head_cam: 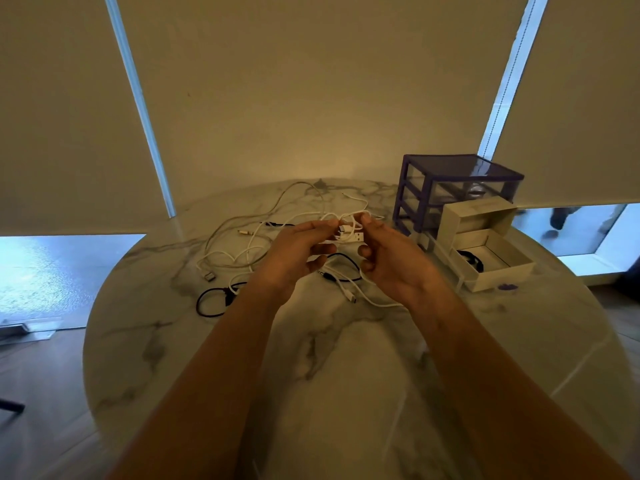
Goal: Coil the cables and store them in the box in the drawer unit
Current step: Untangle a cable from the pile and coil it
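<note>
a round marble table point(346, 393) is seen from above, and everything is placed by the purple drawer unit point(450, 188) that stands at the far right of it.

nearest, two bare arms are stretched out over the table. the left hand point(294, 258) is held up to the left of the drawer unit, and a white cable point(349, 233) is pinched at its fingertips. the right hand point(391, 261) is held up between the left hand and the drawer unit, with its fingers curled round the same white cable. the cable is looped in a small bunch between the two hands, and a tail of it point(377, 299) hangs down to the table.

under the hands, a black cable with a metal plug point(341, 271) is laid on the table. further left of the drawer unit, a black cable loop point(214, 299) is laid flat. beyond it, more white cables point(239, 251) are spread in loose curls, and one grey cable point(277, 206) is curved toward the far edge.

just in front of the drawer unit, touching it, a white box point(498, 268) is pulled open, and something black point(472, 259) is seen inside it.

behind the table, beige window blinds point(311, 81) are pulled down.
</note>
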